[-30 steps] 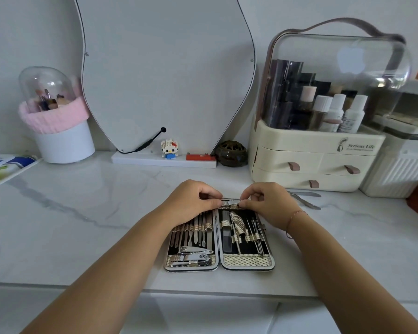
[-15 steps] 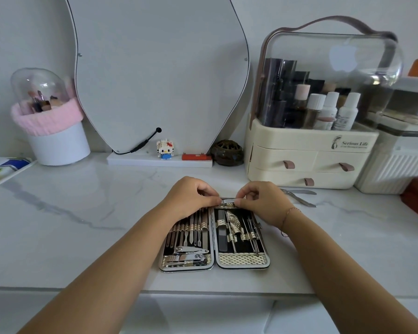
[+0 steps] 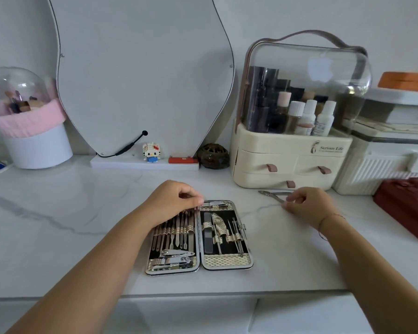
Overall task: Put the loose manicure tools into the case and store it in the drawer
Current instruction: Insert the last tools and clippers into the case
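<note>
Slipping is looking like the main risk. At centre right of the frame, the right hand [image 3: 307, 206] is curling its fingers at the near end of the loose metal tool [image 3: 270, 195]. That tool is lying on the table [image 3: 58, 225] just in front of the cream organizer [image 3: 285, 155]. A hold so far out on thin, smooth steel could be letting it pivot and drop. The left hand [image 3: 171, 201] is curling over the top edge of the open case [image 3: 223, 262] at lower centre, steadying it. If that hand is lifting too soon, the case could be sliding while the tool is being pushed under a strap. Whether the right fingers are already pinching the tool is not showing, since they are covering its near end. A free slot among the packed tools is proving hard to make out.
</note>
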Demonstrator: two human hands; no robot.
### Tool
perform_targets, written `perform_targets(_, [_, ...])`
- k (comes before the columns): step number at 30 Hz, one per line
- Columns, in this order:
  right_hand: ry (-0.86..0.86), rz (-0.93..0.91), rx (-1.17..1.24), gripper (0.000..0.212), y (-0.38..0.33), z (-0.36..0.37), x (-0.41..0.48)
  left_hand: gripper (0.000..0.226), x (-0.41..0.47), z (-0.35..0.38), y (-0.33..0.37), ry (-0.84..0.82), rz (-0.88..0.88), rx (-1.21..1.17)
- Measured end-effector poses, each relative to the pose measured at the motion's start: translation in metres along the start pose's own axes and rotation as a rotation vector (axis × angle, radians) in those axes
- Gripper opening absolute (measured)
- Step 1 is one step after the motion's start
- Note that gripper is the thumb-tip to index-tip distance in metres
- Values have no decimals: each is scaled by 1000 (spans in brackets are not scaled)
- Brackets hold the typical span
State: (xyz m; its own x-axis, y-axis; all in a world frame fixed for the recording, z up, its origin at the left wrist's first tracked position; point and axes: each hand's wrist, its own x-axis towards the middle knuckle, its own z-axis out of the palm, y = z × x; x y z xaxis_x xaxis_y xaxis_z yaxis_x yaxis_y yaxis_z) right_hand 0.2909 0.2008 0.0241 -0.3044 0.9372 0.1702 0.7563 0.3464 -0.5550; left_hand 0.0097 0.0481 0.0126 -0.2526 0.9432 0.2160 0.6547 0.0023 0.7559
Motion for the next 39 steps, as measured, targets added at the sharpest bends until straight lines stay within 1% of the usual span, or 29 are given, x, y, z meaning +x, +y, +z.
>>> perform_targets(3, [17, -31, 40, 5, 5, 2, -3, 5, -3, -1, 2, 3, 10, 11])
perform_targets(7, [42, -104, 87, 11, 3, 6, -4, 5, -7, 1, 4, 12, 38, 14])
perform_targets(8, [36, -131, 147, 13, 1, 6, -5, 7, -8, 2, 4, 11, 52, 27])
perform_targets(10, [-8, -182, 367, 13, -7, 6, -9, 12, -8, 4, 6, -16, 88, 72])
perform_targets(13, [-60, -217, 666, 7, -21, 4, -14, 14, -8, 8, 8, -71, 136, 135])
perform_targets(15, [-150, -204, 808, 5, -31, 3, -17, 16, -7, 11, 10, -84, 155, 172])
perform_targets(17, [-270, -179, 891, 5, -40, 3, -17, 19, -7, 14, 11, -94, 162, 200])
perform_targets(20, [-392, -136, 943, 3, -50, 6, -14, 17, -5, 17, 13, -129, 151, 193])
perform_targets(25, [-461, -64, 1007, 4, -52, 18, -15, 8, -1, 18, 17, -203, 98, 123])
perform_targets(27, [-488, -57, 1027, 4, -50, 21, -18, 8, 1, 18, 18, -219, 84, 123])
perform_targets(31, [-503, -66, 1075, 5, -48, 19, -20, 16, 2, 18, 18, -217, 58, 107])
perform_targets(39, [-536, -67, 1092, 5, -49, 18, -22, 11, 0, 18, 21, -234, 36, 138])
